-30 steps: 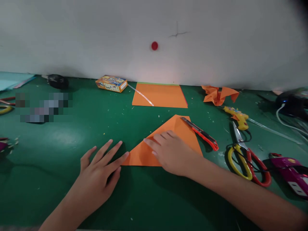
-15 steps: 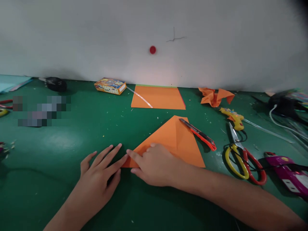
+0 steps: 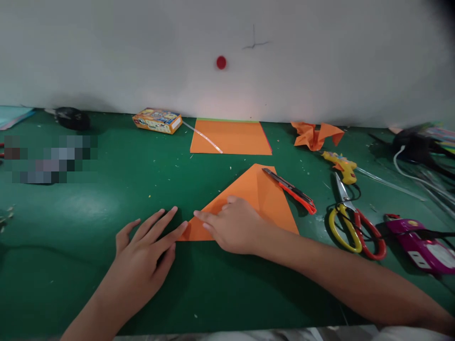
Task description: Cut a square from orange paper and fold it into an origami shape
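An orange sheet of paper (image 3: 249, 189), its left part slanting along a folded edge, lies on the green table. My left hand (image 3: 142, 258) rests palm down with fingers spread, its index fingertip on the sheet's left corner. Over the middle of the sheet lies my right hand (image 3: 234, 225), its index finger stretched toward the slanted edge and its other fingers partly curled. Neither hand grips anything. A red and black cutter knife (image 3: 291, 190) lies across the paper's upper right edge.
Orange sheets (image 3: 231, 137) and a small box (image 3: 157, 120) are near the wall. To the right are a crumpled orange paper (image 3: 314, 136), a yellow glue gun (image 3: 343, 166), scissors (image 3: 346, 213) and a magenta power strip (image 3: 423, 244) with cables. A black object (image 3: 73, 118) sits at back left.
My right hand has moved slightly right and up along the slanted edge, away from my left fingertip. My left hand stays at the corner. The whole view has shifted a little.
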The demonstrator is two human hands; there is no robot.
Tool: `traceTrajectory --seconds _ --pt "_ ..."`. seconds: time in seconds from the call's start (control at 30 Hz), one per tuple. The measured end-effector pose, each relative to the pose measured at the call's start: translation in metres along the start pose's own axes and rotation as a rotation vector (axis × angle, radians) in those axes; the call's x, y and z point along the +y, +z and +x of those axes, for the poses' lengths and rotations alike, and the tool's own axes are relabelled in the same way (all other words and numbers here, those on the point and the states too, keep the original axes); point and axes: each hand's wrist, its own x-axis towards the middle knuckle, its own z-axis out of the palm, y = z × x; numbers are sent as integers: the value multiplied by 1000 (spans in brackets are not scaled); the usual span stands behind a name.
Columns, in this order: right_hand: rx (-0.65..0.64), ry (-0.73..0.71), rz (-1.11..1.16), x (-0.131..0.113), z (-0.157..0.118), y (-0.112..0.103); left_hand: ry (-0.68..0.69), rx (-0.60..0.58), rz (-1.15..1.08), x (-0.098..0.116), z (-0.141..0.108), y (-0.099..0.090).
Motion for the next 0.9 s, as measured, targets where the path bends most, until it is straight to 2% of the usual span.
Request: traceTrajectory --seconds 0.17,0.33,0.57,0.8,0.9 --pt "5 91 9 13 -6 -1 -8 -4 -11 2 1 -1" --pt "53 178 8 29 -11 8 -11 8 -26 1 1 0" --pt "123 171 26 36 -12 12 -4 -1 -2 -2 0 0" --pt "64 296 10 43 -14 1 9 7 7 -3 0 1" --pt "34 282 -28 37 -12 0 7 18 3 -3 0 2"
